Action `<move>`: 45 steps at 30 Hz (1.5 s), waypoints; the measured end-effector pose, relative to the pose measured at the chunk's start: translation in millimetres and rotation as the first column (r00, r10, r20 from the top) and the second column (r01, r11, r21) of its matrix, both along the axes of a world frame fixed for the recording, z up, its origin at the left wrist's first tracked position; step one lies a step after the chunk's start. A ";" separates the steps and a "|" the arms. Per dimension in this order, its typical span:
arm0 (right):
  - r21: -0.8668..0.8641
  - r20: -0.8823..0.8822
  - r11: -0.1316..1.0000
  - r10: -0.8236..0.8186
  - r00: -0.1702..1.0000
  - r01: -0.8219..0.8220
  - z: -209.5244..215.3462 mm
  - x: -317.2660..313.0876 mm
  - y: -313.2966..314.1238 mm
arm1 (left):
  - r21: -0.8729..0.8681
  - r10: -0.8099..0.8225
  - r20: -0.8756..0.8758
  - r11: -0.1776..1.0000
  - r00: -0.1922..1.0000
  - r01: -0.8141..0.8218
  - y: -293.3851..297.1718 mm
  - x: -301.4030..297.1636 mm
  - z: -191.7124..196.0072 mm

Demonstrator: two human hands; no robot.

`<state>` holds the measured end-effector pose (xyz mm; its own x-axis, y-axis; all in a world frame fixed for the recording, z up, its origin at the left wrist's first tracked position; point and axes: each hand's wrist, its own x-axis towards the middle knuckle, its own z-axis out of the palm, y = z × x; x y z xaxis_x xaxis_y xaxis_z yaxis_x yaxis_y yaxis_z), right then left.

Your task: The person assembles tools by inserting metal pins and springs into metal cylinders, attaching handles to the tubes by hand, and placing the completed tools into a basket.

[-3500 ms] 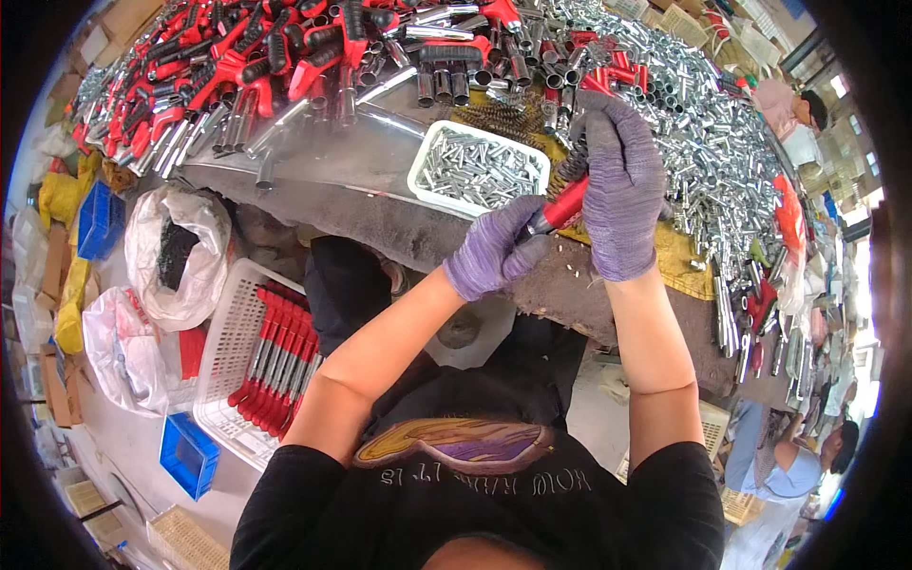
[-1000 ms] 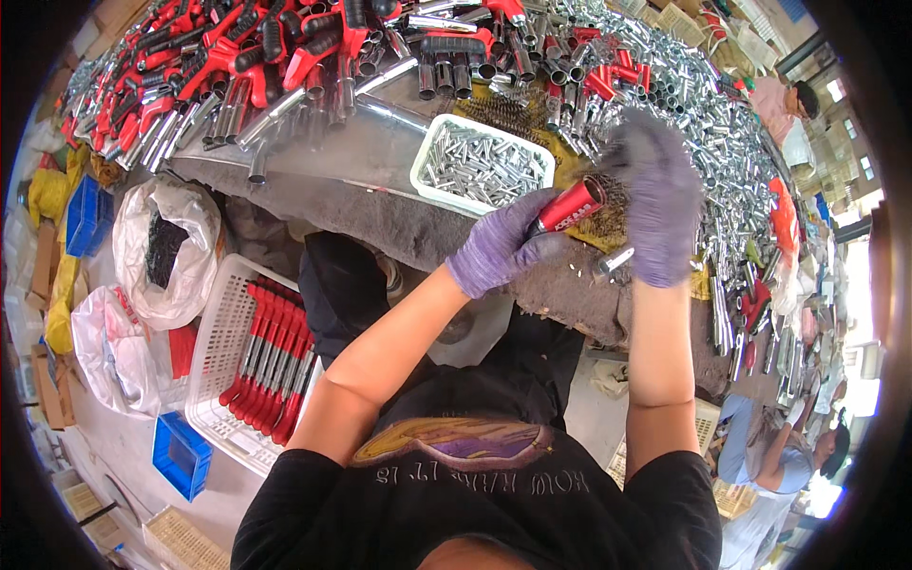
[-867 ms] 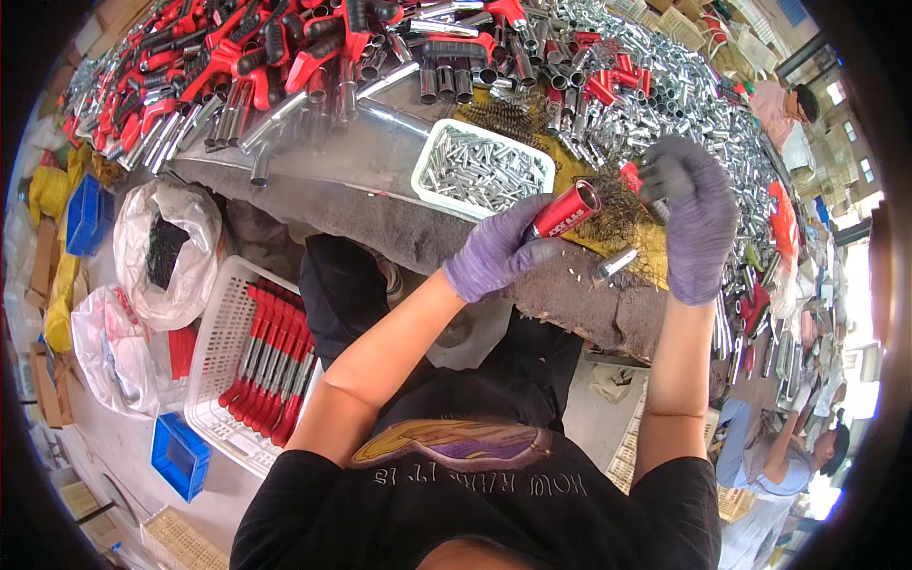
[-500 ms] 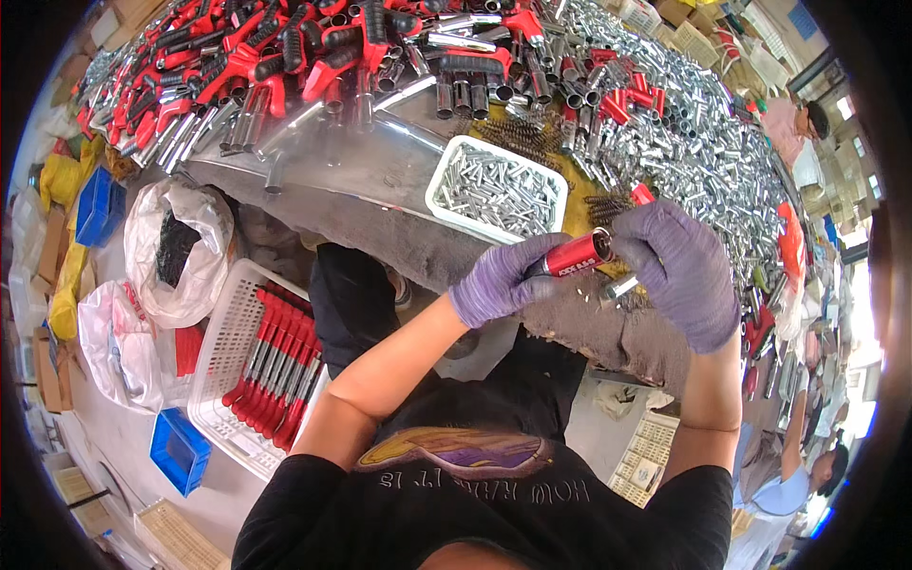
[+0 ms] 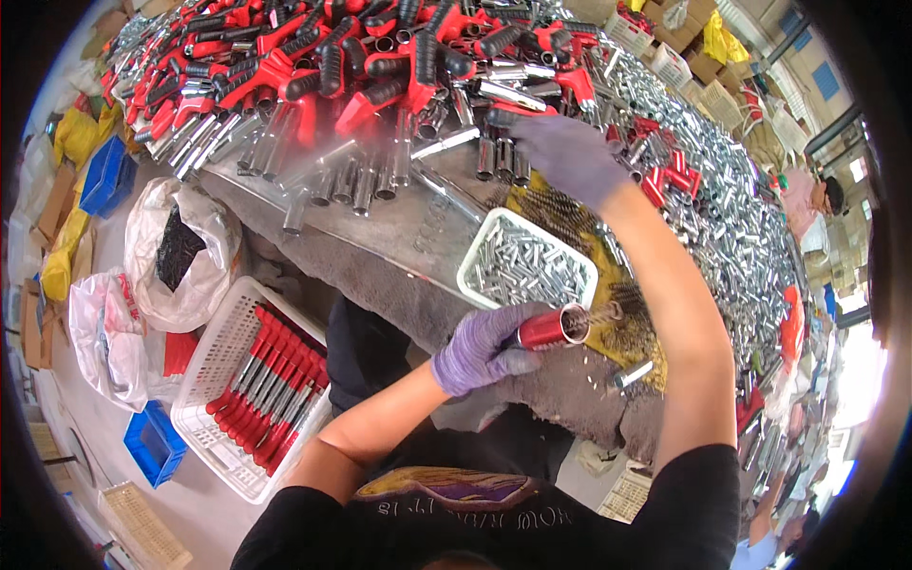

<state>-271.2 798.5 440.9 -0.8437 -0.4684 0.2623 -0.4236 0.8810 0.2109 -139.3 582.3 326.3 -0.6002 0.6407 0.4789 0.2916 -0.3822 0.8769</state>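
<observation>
My left hand (image 5: 489, 348), in a purple knit glove, is closed around a red metal tube (image 5: 543, 331). The tube's open end faces right, and what looks like a coil spring (image 5: 606, 313) shows just beyond its mouth. My right hand (image 5: 573, 161), gloved too, is stretched over the far part of the table and smeared by motion. Nearest to it are red and black handles (image 5: 425, 71) with shiny metal tubes, heaped up, and the fingers overlap the heap's edge. Whether they touch anything there is hidden by the blur.
A white tray (image 5: 463, 282) of small metal pins sits near the table edge, beside dark coil springs (image 5: 560, 217). Silver parts (image 5: 708, 180) are heaped at right. On the floor at left stand a white crate (image 5: 195, 382) of red-ended rods, white sacks (image 5: 157, 214) and blue bins (image 5: 157, 445).
My right hand has left the red tube's mouth and swung away to the far pile of handles. The left hand, still gripping the tube, has shifted slightly lower in the picture.
</observation>
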 end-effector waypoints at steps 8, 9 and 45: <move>0.279 0.126 0.871 -0.451 0.884 0.404 -56.4 -120.5 -32.1 | 0.013 -0.043 0.028 0.999 0.999 0.042 -4.0 -6.9 -9.9; 0.278 0.121 0.867 -0.458 0.880 0.413 -64.9 -118.3 -23.2 | 0.014 -0.051 0.022 0.999 0.998 0.051 -3.8 -1.4 -10.1; -0.111 0.244 0.994 0.003 0.970 0.025 144.0 263.5 -19.8 | -0.042 -0.260 0.105 0.963 0.960 0.265 11.8 5.0 2.2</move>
<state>-7.8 778.8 584.9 -0.8935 -0.4381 0.0986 -0.4401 0.8979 0.0022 -134.3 594.1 328.5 -0.4496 0.8058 0.3854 0.0993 -0.3837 0.9181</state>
